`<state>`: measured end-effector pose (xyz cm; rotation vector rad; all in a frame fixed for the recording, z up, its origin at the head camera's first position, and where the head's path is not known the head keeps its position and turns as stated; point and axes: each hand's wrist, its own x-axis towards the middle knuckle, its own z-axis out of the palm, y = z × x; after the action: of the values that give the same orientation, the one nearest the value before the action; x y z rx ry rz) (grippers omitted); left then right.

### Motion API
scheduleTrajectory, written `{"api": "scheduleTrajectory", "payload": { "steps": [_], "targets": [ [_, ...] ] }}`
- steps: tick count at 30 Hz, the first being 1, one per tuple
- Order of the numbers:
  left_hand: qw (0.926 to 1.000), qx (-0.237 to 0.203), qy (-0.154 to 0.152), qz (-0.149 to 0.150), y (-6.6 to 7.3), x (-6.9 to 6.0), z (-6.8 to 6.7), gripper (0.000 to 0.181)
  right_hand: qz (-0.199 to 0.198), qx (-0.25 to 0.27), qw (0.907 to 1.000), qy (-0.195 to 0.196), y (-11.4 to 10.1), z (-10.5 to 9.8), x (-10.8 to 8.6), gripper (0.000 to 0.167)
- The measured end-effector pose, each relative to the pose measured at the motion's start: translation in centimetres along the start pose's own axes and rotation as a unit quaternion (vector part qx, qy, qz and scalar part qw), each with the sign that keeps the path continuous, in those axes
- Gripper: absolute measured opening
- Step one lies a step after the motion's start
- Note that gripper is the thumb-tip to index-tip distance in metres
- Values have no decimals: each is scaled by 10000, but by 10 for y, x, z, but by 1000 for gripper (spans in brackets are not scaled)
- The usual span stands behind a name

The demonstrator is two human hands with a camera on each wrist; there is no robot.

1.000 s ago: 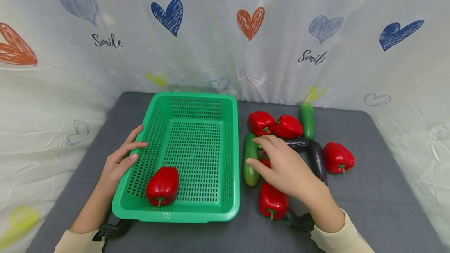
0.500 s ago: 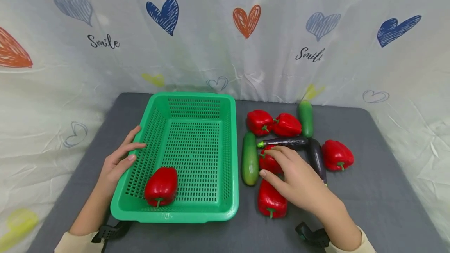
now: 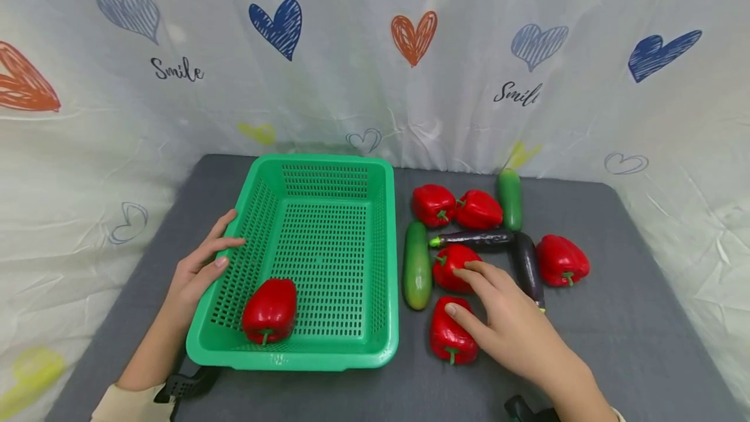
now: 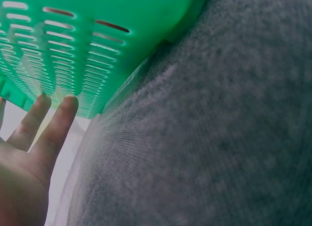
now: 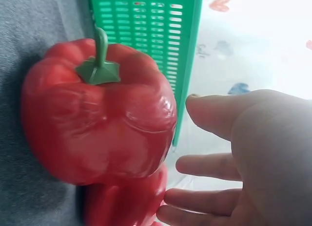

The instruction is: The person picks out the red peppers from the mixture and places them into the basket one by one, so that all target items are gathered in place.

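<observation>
Right of centre, low in the frame, the nearest red pepper (image 3: pixel 446 336) lies by the right hand (image 3: pixel 506 327), its fingers spread. Glossy, probably light, stiff and slippery, it suits cupping round both sides. The left hand's (image 3: pixel 196 272) extended fingers rest on the basket (image 3: pixel 305 361).

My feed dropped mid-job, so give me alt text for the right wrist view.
The right hand hangs beside a large red pepper with a green stem, thumb clear of it. A second red pepper lies partly hidden behind, near the fingertips. A green basket and white backdrop with printed hearts show beyond.
</observation>
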<state>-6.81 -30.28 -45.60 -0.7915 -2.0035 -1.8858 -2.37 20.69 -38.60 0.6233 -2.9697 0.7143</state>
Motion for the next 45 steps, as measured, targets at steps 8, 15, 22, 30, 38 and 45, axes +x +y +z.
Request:
{"api": "scheduleTrajectory", "payload": {
  "steps": [8, 15, 22, 30, 38, 45],
  "targets": [
    [10000, -66, -16, 2, -1, -1, -1, 41, 184, 10, 9998, 99, 5, 4, -13, 57],
    [10000, -29, -5, 1, -2, 0, -1, 40, 153, -58, 9996, 215, 4, 9, -22, 56],
    [10000, -37, 1, 2, -2, -1, -2, 40, 99, -168, 9995, 264, 1, 12, -28, 56],
    [10000, -17, 3, -13, -3, -1, -2, 40, 205, -46, 9997, 117, -1, 16, -33, 55],
    [10000, -24, -1, -44, 1, 1, 0, 40, 52, 534, 9985, -103, -1, 18, -33, 49],
    [10000, -23, -18, -20, 1, 1, 0, 38, 195, 788, 9959, -388, 3, 21, -32, 53]
  ]
}}
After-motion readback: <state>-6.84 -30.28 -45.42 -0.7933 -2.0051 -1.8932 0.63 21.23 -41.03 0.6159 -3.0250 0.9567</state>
